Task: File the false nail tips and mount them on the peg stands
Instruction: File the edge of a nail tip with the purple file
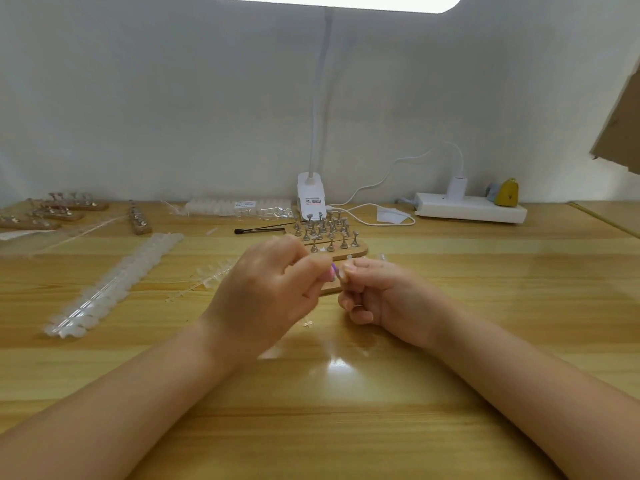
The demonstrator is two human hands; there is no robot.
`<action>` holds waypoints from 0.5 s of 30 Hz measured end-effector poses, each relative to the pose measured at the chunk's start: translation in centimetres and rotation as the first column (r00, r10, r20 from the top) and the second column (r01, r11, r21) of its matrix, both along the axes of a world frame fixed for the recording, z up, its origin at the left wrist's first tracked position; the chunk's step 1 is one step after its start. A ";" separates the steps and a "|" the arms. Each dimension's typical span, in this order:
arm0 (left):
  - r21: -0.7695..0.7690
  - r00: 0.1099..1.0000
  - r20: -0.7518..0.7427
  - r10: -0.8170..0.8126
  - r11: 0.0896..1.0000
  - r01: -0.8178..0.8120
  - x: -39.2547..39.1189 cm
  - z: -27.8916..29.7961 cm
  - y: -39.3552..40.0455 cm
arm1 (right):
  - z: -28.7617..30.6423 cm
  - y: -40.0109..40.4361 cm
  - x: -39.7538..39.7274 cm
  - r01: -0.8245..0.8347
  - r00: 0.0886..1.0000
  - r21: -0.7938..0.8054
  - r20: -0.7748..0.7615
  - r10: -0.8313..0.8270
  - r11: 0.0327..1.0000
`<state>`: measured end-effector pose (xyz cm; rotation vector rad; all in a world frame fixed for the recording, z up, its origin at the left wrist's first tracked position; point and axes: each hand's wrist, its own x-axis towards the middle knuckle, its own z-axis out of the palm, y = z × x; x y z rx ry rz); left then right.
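A pale wooden desk (485, 306) stands against a white wall, with a clip lamp (310, 195) and a power strip (471, 209) at its back edge and strips of false nail tips (114, 282) lying to the left. Just behind the hands stands a wooden peg stand (329, 237) with rows of metal pegs. The left hand (266, 292) pinches a small purple nail file (333, 271) in curled fingers, touching a clear nail tip (344, 273) pinched by the right hand (384, 296), whose other fingers are curled in.

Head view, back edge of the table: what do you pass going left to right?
Peg stands → bagged nail tips → lamp base → power strip → yellow object.
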<state>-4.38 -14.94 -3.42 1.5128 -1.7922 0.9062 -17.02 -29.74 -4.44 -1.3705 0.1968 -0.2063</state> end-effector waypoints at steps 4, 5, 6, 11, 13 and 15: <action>-0.005 0.987 0.140 -0.077 0.997 0.079 -1.6 -0.5 -0.3 | 0.2 0.4 0.0 -0.007 1.000 -0.008 0.017 0.007 1.000; 0.002 0.991 0.119 -0.055 0.998 0.055 -1.5 -0.4 -0.3 | 0.2 0.4 -0.1 0.003 1.000 -0.010 0.013 -0.003 1.000; 0.007 0.997 0.079 -0.020 1.000 0.020 -1.1 -0.2 -0.3 | 0.3 0.4 -0.1 0.015 1.000 -0.003 0.008 -0.015 1.000; -0.029 0.998 0.045 0.039 0.999 -0.038 -0.5 0.1 0.0 | 0.3 0.4 -0.1 0.047 0.999 0.033 0.004 -0.047 0.998; -0.019 0.991 0.130 -0.014 1.000 0.016 -1.5 -0.3 -0.1 | 0.2 0.4 -0.1 0.028 0.999 0.021 0.019 -0.028 0.999; 0.005 0.990 0.143 -0.014 1.000 0.014 -1.8 -0.3 -0.2 | 0.2 0.3 -0.1 0.005 1.000 0.009 0.022 -0.005 1.000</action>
